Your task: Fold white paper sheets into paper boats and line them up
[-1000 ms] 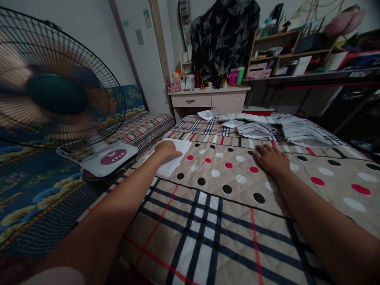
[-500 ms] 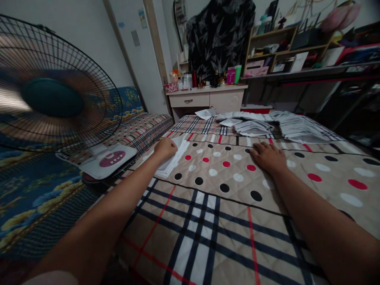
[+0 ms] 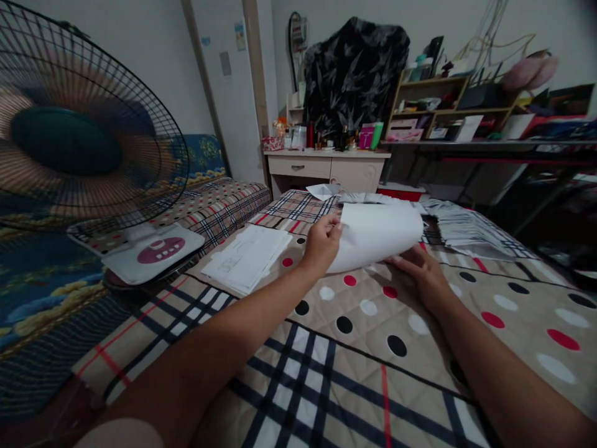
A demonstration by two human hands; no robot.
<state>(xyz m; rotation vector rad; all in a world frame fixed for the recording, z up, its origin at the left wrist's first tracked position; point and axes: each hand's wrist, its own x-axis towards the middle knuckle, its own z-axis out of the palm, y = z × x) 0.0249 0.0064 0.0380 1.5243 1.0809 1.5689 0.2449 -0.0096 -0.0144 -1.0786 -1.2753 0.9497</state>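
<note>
Left grip (image 3: 323, 246), since moved off the paper stack (image 3: 249, 258), pinches a curled white sheet (image 3: 380, 233); right grip (image 3: 423, 274) at its lower edge, hold unclear.

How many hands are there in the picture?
2. The left hand pinches the left edge of a curved white sheet of paper, and the right hand is at its lower right edge, with some fingers partly hidden.

Fan (image 3: 65, 140) was cut off at L edge, blades blurred. Sheet (image 3: 377, 231) hid some fingers of R hand (image 3: 423, 274), grip unclear, & pt. of folded papers (image 3: 366, 198) behind. Paper pile's (image 3: 249, 256) print was too faint to read.
</note>
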